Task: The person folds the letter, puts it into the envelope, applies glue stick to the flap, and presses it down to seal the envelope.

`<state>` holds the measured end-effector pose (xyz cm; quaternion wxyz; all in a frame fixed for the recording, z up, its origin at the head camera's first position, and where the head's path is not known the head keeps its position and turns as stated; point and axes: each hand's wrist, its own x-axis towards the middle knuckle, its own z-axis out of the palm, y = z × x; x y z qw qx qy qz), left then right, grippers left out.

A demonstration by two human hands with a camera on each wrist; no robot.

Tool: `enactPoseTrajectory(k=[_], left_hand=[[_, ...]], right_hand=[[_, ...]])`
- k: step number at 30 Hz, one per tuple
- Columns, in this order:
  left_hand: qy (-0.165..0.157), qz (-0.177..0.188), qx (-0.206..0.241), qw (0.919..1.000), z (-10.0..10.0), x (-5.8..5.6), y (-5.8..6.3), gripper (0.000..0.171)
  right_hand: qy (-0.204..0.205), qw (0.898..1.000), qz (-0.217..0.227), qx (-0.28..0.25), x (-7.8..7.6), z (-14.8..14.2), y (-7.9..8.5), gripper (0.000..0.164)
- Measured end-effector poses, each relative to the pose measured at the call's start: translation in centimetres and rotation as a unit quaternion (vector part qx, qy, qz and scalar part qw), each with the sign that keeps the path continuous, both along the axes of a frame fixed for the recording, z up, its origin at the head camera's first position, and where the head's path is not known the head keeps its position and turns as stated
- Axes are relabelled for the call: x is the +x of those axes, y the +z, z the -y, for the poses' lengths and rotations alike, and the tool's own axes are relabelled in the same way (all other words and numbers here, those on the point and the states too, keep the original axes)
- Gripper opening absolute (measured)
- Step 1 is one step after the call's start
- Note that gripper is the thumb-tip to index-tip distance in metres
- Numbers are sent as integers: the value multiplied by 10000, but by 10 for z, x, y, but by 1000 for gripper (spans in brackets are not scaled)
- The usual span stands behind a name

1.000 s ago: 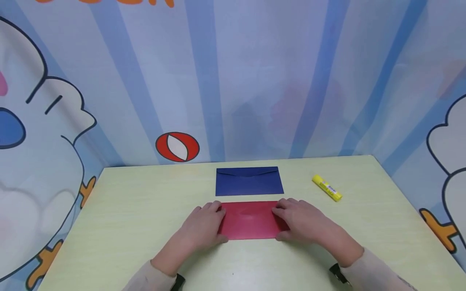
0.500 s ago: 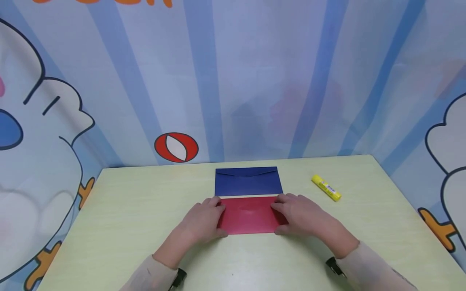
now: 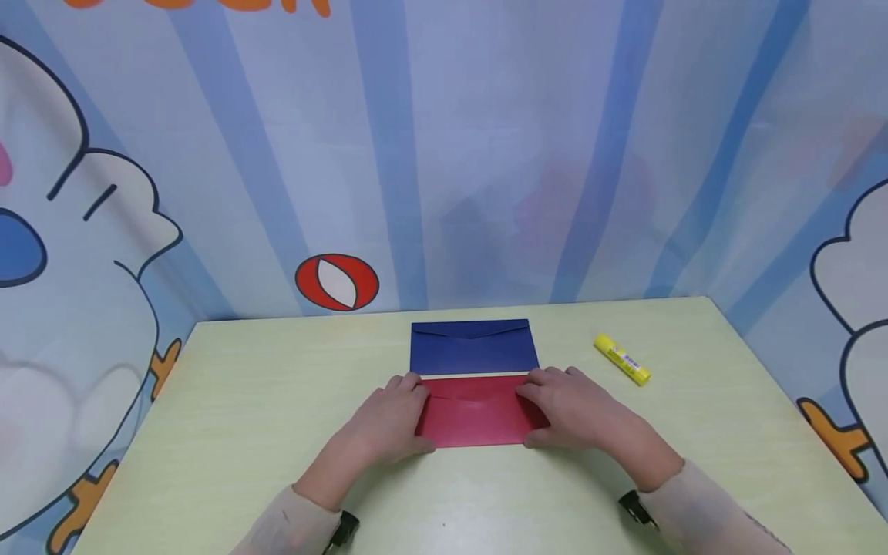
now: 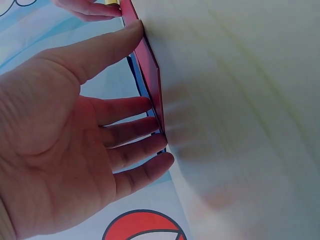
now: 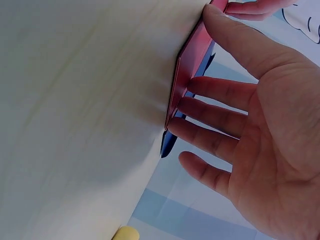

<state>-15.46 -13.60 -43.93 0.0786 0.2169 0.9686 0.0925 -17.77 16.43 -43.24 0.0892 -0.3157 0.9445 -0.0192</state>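
Note:
A red envelope (image 3: 475, 416) lies flat on the table, its long near edge toward the person. My left hand (image 3: 388, 416) touches its left end, with the thumb at the near corner and the fingertips along the side. At the right end my right hand (image 3: 576, 408) does the same. Both wrist views show the palms apart from the envelope and the fingers fairly straight, meeting it at the tips. Part of the flap's outline shows on the red envelope's upper left. Just beyond it lies a blue envelope (image 3: 475, 348), flap side up, with a thin strip of table between them.
A yellow glue stick (image 3: 622, 360) lies to the right, beyond the right hand. The pale table (image 3: 277, 385) ends at the back against a blue striped backdrop (image 3: 479, 154) with cartoon prints. Dark straps show at both wrists below beige sleeves.
Both hands have slid the red envelope away from the person, closer to the blue one, and then stayed about there. The flap's line on the red envelope shows more now.

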Motion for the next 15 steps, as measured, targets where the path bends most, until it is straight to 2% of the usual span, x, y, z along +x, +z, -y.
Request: enactPoseTrajectory(k=[9,15], left_hand=[[-13,85,220,9997,1,0,0,81],[82,-11,429,9990,3,2,7,85]], right_hand=[[90,9997,-124,-175,-1,-4,-1,72],[112,9989,-270,-357,0,-7,1,75]])
